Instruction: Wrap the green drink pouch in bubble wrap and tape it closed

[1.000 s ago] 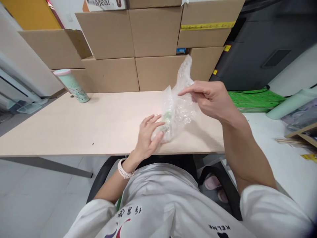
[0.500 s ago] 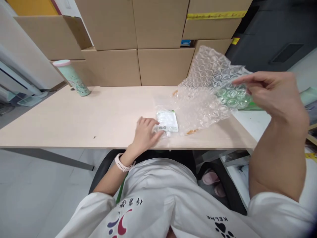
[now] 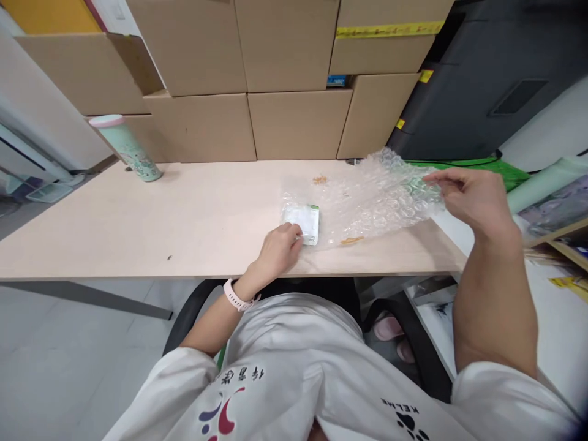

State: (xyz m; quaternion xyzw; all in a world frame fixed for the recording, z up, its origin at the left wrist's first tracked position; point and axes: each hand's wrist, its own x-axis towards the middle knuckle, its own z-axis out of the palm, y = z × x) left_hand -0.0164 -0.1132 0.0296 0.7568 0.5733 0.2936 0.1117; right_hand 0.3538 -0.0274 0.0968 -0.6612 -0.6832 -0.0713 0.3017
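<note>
A small white packet with a green corner (image 3: 309,222) lies at the left end of a sheet of clear bubble wrap (image 3: 367,205). My left hand (image 3: 280,250), a pale pink band on its wrist, has its fingers curled closed over the packet's lower left corner. Its fingertips are partly hidden. My right hand (image 3: 478,199) pinches the far right end of the bubble wrap and holds it raised above the table's right side. The wrap slopes down from there and rests on the table (image 3: 220,220). Orange marks show along its edges.
A mint green tumbler (image 3: 131,150) stands at the back left. Cardboard boxes (image 3: 294,125) are stacked along the back edge. A large dark case (image 3: 478,92) is at the back right, with a green bag (image 3: 509,174) below it. Shelves stand on the right.
My right hand has come down and inward, lowering the bubble wrap from its raised position. My left hand has gone from spread fingers beside the packet to curled fingers over its corner.
</note>
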